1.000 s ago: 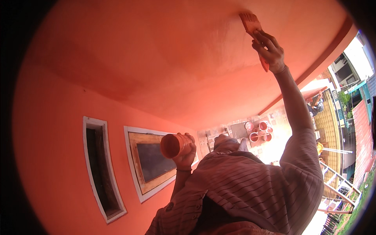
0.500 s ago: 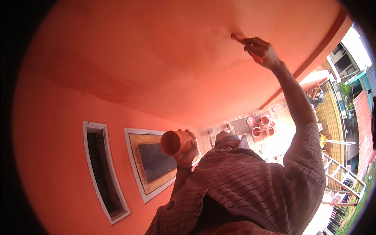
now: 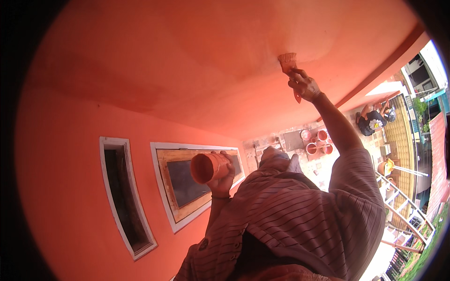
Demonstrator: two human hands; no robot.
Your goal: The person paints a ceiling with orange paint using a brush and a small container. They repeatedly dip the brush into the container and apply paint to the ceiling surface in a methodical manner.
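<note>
My right hand (image 3: 304, 87), arm stretched up, is closed round the handle of a wide paintbrush (image 3: 288, 63). The bristles, coated in orange paint, rest against the orange painted surface (image 3: 211, 61) overhead. At chest height my left hand (image 3: 223, 177) wraps round an orange, paint-smeared cup (image 3: 204, 168). Its dark mouth faces left, and what is inside cannot be made out. Behind the cup is a window (image 3: 185, 187) with a wooden inner frame and white trim.
A narrow white-framed opening (image 3: 123, 196) is in the orange wall at left. Several paint buckets (image 3: 311, 149) stand on the floor below. A ladder (image 3: 408, 210) is at the right. Beyond it, a person in a dark shirt (image 3: 372, 122) is bent near a wall.
My right hand has moved down and slightly left with the paintbrush, whose broad side now shows. The left hand keeps the cup nearly in place. The person at right shows more fully.
</note>
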